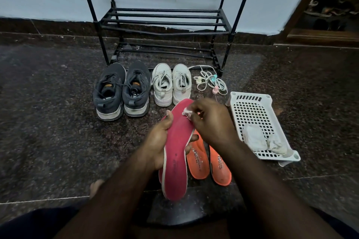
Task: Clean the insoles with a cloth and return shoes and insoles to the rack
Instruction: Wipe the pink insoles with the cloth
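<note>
My left hand [157, 141] grips a pink insole [177, 151] at its middle, holding it above the floor. My right hand [209, 122] pinches a small white cloth [186, 112] against the insole's upper end. Two orange insoles [199, 163] [220, 169] lie on the floor under my right wrist. A pair of dark grey sneakers [121, 91] and a pair of white sneakers [172, 84] stand side by side in front of the black shoe rack [165, 19], whose shelves hold nothing.
A white perforated plastic tray [254, 110] with more white cloths [262, 139] lies on the floor to the right. A tangle of white laces with small pastel clips [210, 82] lies beside the white sneakers. My bare foot [96, 186] shows at lower left on the dark speckled floor.
</note>
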Action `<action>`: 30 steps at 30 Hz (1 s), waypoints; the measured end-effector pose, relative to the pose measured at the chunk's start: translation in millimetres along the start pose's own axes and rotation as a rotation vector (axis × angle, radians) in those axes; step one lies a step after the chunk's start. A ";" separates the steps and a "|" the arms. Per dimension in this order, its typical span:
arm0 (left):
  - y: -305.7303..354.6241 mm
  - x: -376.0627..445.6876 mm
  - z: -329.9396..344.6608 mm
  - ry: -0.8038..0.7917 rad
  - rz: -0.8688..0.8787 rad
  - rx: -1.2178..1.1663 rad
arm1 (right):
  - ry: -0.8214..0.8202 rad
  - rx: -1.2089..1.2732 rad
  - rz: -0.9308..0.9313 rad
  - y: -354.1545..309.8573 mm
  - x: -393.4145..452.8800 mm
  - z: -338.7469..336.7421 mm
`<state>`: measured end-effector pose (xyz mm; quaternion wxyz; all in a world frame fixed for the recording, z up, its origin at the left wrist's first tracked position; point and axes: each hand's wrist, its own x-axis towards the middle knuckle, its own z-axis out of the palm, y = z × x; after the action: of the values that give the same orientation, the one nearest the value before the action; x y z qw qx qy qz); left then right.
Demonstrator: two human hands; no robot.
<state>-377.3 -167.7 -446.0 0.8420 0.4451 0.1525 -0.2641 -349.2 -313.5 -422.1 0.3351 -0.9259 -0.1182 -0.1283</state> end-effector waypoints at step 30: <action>-4.3 12.9 -8.8 -0.044 -0.006 -0.068 | -0.050 0.003 -0.081 -12.6 -5.6 8.5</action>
<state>-369.5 -166.3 -460.1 0.8590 0.4097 0.1440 -0.2710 -356.9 -299.3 -422.7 0.3280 -0.9228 -0.1642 -0.1182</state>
